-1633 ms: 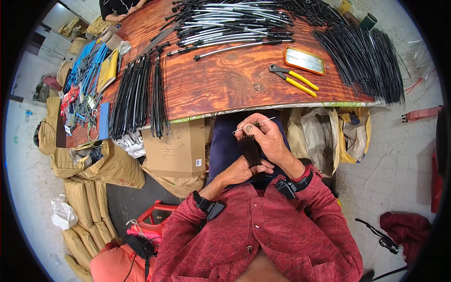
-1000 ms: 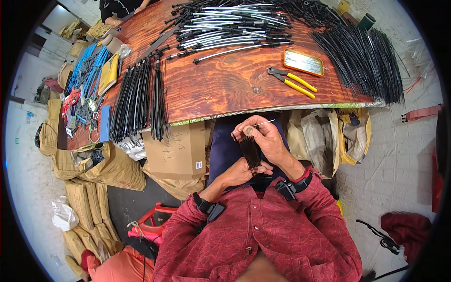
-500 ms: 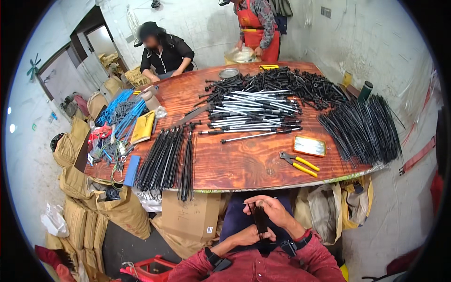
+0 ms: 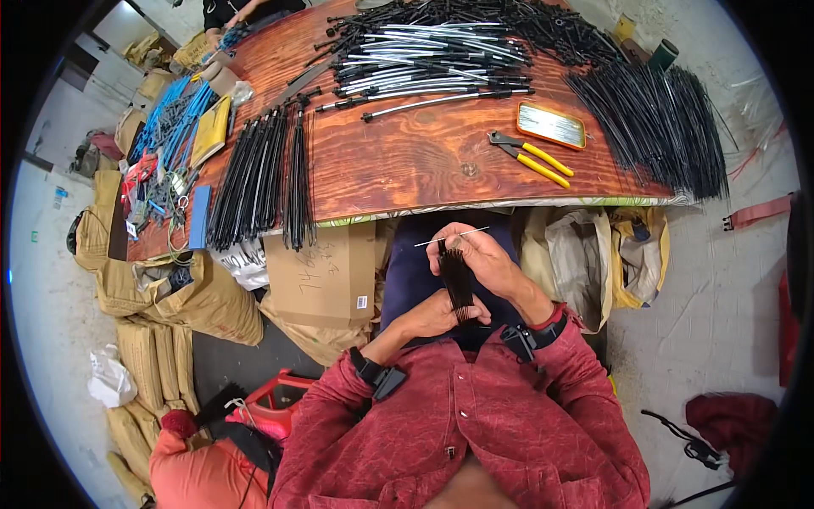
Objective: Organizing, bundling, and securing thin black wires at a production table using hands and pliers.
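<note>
My right hand [image 4: 485,257] is closed above my lap, its fingertips pinching a thin silvery rod [image 4: 429,243] like a needle. From those fingers hangs a narrow bundle of dark strands [image 4: 456,278], its lower end fanned out like comb teeth. Below, my left hand [image 4: 437,316] is closed around that lower end. How the strands meet the rod is hidden by the right fingers. Just past my hands is the near edge of the wooden table [image 4: 381,174]. On it lie yellow-handled pliers [image 4: 532,159] and an open tin of thin silvery pieces [image 4: 551,126].
Black strand bundles [image 4: 254,174] overhang the table's near edge at left; a pile of black rods [image 4: 653,127] lies right. Silver rods with black ends [image 4: 432,59] are heaped farther back. A cardboard box [image 4: 318,276] and sacks [image 4: 585,254] stand below. Someone in salmon clothing [image 4: 212,471] is at lower left.
The view has tipped downward, so the table sits higher and the person in the red apron is out of frame. My hands keep their grip; more of the rod shows, slanting.
</note>
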{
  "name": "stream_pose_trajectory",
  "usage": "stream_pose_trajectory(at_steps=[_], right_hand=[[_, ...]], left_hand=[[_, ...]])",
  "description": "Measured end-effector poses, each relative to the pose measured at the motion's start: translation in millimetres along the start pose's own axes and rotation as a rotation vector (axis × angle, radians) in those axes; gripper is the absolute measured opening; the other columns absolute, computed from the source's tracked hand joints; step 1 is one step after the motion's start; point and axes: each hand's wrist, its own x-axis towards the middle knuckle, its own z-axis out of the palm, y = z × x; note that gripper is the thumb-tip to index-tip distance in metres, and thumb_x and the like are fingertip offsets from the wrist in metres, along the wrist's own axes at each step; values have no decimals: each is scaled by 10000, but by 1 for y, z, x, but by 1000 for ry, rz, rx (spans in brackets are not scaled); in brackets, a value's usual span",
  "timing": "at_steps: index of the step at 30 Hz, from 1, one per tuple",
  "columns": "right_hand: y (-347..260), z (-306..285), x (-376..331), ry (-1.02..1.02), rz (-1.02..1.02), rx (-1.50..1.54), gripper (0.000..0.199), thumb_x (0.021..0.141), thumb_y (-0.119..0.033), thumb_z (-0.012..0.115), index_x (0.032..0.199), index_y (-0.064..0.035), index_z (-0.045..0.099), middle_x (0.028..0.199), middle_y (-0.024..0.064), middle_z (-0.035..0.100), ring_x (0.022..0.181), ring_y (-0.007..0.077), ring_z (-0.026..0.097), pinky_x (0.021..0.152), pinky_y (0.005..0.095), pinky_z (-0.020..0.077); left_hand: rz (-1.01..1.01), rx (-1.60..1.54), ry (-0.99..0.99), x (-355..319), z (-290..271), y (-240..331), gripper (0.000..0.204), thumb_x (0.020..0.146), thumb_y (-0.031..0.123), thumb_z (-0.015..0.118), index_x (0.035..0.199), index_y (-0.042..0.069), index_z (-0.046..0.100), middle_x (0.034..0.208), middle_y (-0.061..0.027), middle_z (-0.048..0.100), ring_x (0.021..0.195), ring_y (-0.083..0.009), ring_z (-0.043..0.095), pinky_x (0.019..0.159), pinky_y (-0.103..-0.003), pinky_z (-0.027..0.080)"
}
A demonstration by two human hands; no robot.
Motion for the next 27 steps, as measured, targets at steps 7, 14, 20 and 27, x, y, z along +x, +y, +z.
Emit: stream_pose_trajectory(at_steps=[7,14,20,27], right_hand=[[-2,3,0,-10,13,37,421,1108,-380,473,1185,19,584,1045,89,664,912,167,655,839,317,551],[-10,10,-1,-26,46,91,765,1048,-680,296,1193,8,599,935,77,632,862,149,625,798,294,541],[3,13,-3,-31,60,222,939,935,-837,281,1201,5,600,910,66,621,842,151,615,769,290,538],[16,7,-7,-50,189,408,886,970,-806,221,1088,-15,602,860,68,621,812,163,619,740,296,536]], left_hand=[[24,32,0,-1,-1,6,300,1060,267,608,1085,-14,711,1034,-112,742,1026,-217,696,949,-366,545],[13,17,46,-1,-1,6,293,1067,258,590,1085,-15,696,1009,-101,742,1009,-213,704,928,-369,557],[-11,6,93,-1,-1,1,289,1068,256,590,1088,-14,691,994,-97,738,1008,-213,702,910,-371,558],[11,153,48,-2,-2,6,233,1055,185,592,1052,-13,715,1012,-92,737,1011,-221,695,923,-361,553]])
